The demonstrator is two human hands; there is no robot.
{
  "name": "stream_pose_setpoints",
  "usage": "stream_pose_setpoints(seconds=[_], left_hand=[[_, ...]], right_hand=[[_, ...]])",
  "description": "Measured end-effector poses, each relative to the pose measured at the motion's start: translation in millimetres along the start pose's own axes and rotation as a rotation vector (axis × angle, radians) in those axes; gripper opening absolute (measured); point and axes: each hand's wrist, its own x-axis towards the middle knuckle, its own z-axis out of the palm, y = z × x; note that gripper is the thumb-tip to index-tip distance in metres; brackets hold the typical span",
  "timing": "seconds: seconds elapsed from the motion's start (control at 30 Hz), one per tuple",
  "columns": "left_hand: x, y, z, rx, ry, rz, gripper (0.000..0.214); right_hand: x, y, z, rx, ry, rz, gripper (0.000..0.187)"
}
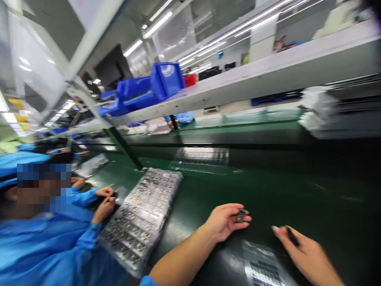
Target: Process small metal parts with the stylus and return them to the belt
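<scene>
My left hand [224,222] rests over the green bench [268,190], fingers curled around a small dark metal part [241,215] pinched at the fingertips. My right hand [306,254] lies to its right, closed on a thin dark stick-like tool [291,235] that points up and left. Between and below the two hands lies a clear plastic sheet with dark printed rows [262,266]. Left of my left forearm sits a clear tray [143,216] filled with several small metal parts.
A co-worker in a blue smock [53,246] sits at the left, hands [104,202] near the tray's far edge. More trays [202,155] lie further back. Blue bins [149,89] stand on a white shelf above. A slanted frame post [125,149] meets the bench.
</scene>
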Motion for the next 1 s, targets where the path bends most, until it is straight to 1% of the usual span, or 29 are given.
stream_pose_setpoints(seconds=[0.03,0.07,0.13,0.2,0.3,0.4,0.47,0.6,0.7,0.83,0.93,1.0], left_hand=[[-7,-7,-2.0,-0.034,0.029,-0.032,0.026],[-12,-12,-3.4,-0.041,0.032,-0.055,0.028],[-17,-18,-4.3,0.012,0.016,-0.1,0.032],[-22,-22,-2.7,0.087,-0.007,-0.135,0.034],[-29,-28,0.5,0.181,-0.033,-0.159,0.034],[-35,-32,0.5,0.267,-0.064,-0.171,0.035],[-37,-33,-0.9,0.307,-0.08,-0.174,0.035],[-37,-30,-1.5,0.353,-0.104,-0.193,0.036],[-38,-27,1.0,0.403,-0.134,-0.226,0.037],[-40,-29,2.7,0.443,-0.167,-0.234,0.033],[-42,-33,2.9,0.418,-0.16,-0.232,0.031],[-42,-37,3.2,0.406,-0.135,-0.225,0.033]], right_hand=[[0,-10,-3,-0.028,0.012,0.01,0.04],[-1,-17,-4,-0.038,0.008,0.022,0.042],[-3,-27,-2,-0.002,-0.045,0.035,0.042],[-6,-31,2,0.093,-0.134,0.048,0.037],[-14,-36,9,0.309,-0.228,0.138,0.032],[-18,-42,13,0.488,-0.242,0.23,0.029],[-19,-46,13,0.543,-0.23,0.266,0.029],[-19,-52,9,0.553,-0.213,0.267,0.028],[-20,-55,6,0.515,-0.196,0.235,0.026],[-20,-54,7,0.453,-0.197,0.178,0.024],[-21,-53,9,0.415,-0.225,0.136,0.022],[-23,-53,11,0.397,-0.23,0.123,0.023]])
